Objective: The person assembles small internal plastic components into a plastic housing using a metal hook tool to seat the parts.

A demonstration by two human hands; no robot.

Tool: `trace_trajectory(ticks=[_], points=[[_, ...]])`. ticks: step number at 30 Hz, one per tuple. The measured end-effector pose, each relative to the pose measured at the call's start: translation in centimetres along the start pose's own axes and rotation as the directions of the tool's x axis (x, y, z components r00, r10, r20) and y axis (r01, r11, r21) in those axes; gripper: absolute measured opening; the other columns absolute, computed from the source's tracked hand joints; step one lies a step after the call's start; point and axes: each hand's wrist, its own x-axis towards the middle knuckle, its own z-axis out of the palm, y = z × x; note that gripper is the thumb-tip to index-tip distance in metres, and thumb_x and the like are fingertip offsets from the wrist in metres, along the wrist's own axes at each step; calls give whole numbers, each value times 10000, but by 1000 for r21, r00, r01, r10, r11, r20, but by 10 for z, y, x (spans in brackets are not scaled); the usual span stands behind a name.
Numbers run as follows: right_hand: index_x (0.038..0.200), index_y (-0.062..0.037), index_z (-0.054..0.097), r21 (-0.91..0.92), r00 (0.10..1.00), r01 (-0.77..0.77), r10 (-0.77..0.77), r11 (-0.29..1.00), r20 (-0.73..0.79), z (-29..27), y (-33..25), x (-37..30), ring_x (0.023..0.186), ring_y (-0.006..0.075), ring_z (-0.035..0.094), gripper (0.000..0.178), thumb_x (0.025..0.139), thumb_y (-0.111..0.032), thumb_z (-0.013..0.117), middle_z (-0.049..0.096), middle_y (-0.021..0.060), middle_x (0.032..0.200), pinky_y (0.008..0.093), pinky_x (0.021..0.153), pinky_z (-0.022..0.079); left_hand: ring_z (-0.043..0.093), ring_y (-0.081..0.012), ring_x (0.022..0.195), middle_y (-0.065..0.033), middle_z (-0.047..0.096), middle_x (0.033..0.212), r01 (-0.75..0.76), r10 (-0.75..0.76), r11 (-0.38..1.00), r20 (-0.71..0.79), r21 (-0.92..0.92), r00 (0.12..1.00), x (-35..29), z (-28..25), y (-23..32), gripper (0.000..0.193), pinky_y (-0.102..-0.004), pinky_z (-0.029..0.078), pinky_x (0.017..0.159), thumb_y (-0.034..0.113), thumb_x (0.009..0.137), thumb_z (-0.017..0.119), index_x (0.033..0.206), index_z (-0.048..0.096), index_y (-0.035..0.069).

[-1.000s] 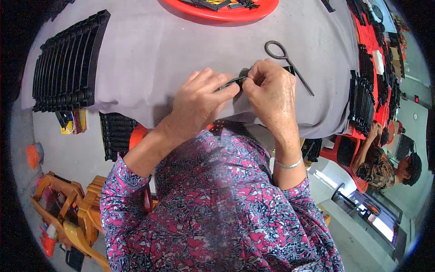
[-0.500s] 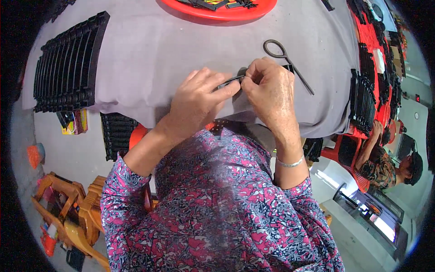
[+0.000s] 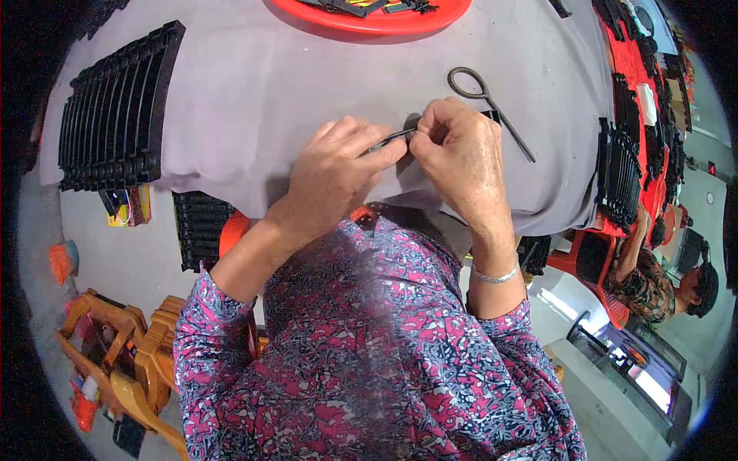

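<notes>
I counted two bare hands above one grey-cloth-covered counter (image 3: 246,92). The left hand (image 3: 332,165) had its grip pinched on one thin dark strip (image 3: 397,136), held near the counter's front edge; the right hand (image 3: 467,157) had its grip clenched at the strip's other end. One dark metal rod with a round loop (image 3: 513,134) lay just beside the right hand, one round red tray (image 3: 369,27) sat farther back, and one black slatted stack (image 3: 115,111) lay at the left.
</notes>
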Motion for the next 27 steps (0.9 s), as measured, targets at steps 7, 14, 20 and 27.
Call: trace_trajectory(ticks=[7,14,20,27], points=[[723,-1,639,8,1000,15,-15,1000,3,0,1,1,691,378,628,54,709,-51,654,613,178,737,449,648,491,589,-284,986,-87,644,1122,11,-11,1000,-4,-27,1000,-1,1,0,328,-406,461,820,93,812,632,1139,654,112],[718,7,632,32,1000,5,-5,999,8,0,2,1,684,378,623,57,708,-42,659,604,180,725,452,640,486,586,-297,979,-95,643,1107,-6,3,997,-32,-72,999,-1,3,-2,322,-416,457,829,87,821,621,1142,645,108],[715,16,625,12,1000,21,-21,1000,-21,1,0,0,690,383,624,70,710,-41,665,608,184,732,453,649,491,583,-302,974,-94,639,1077,-6,3,997,-32,-79,999,0,2,-1,346,-418,457,836,74,808,617,1152,646,99],[727,13,631,-26,996,86,-86,996,-26,4,3,2,707,405,620,65,712,-46,653,610,203,746,471,654,486,598,-285,927,-91,650,1021,18,-19,1000,-56,-23,998,3,2,2,286,-396,492,798,63,768,654,1050,695,67]])
